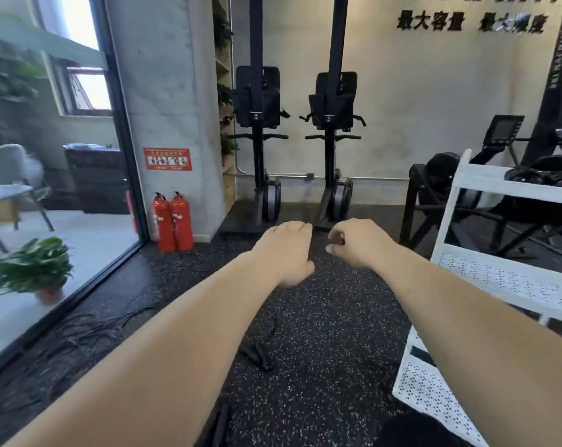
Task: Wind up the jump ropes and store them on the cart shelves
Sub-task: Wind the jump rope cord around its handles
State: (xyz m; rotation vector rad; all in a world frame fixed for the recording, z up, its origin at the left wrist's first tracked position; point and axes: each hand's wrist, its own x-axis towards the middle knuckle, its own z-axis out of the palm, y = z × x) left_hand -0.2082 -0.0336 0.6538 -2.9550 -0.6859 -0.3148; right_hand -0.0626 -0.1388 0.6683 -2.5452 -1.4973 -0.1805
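Both my arms reach forward over the black speckled floor. I see my left hand [286,253] from the back, and its fingers curl under, hiding whatever it holds. Close beside it, my right hand [358,243] has curled fingers and its thumb pinches a thin dark piece that looks like jump rope. A black jump rope [257,350] with its handles lies on the floor below my arms. More dark ropes [79,333] trail over the floor to the left. The white cart [505,279] with perforated shelves stands on the right, beside my right forearm.
Two red fire extinguishers [173,222] stand by a concrete pillar at the left. Beside them is a glass wall with a potted plant [34,269] behind it. Two upright black machines [260,140] stand against the far wall, and more dark equipment [466,188] sits behind the cart.
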